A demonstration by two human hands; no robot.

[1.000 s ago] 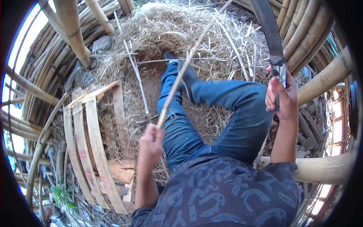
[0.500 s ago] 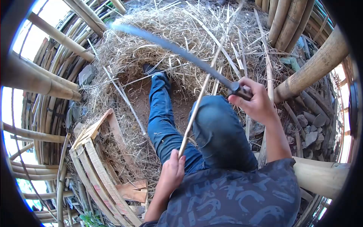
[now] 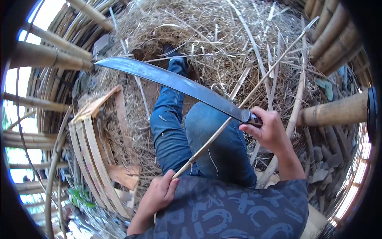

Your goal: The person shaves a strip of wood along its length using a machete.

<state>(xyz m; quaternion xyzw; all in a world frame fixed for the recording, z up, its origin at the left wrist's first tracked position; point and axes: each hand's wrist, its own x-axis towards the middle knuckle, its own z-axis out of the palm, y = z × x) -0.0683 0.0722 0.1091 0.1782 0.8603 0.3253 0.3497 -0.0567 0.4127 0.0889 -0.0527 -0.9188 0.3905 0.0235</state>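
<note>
My right hand (image 3: 267,129) is closed round the dark handle of a machete (image 3: 175,83). Its long, broad blade reaches left across my legs, tip near a bamboo pole. In my left hand (image 3: 160,191), by my hip, I grip the lower end of a thin bamboo strip (image 3: 217,134). The strip slants up and right over my raised knee, and its far end (image 3: 312,24) looks paler. Blade and strip cross near the machete's handle; whether they touch I cannot tell.
Shavings and split strips (image 3: 223,36) cover the ground ahead. A slatted wooden crate (image 3: 93,155) lies at left. Thick bamboo poles (image 3: 334,109) stand on both sides, with stones (image 3: 320,175) at right. My jeans-clad legs (image 3: 171,135) stretch forward.
The machete has come down and toward me, its blade now sharp rather than blurred. My left hand has drawn the strip down and left, tilting it further right. The camera view has shifted too.
</note>
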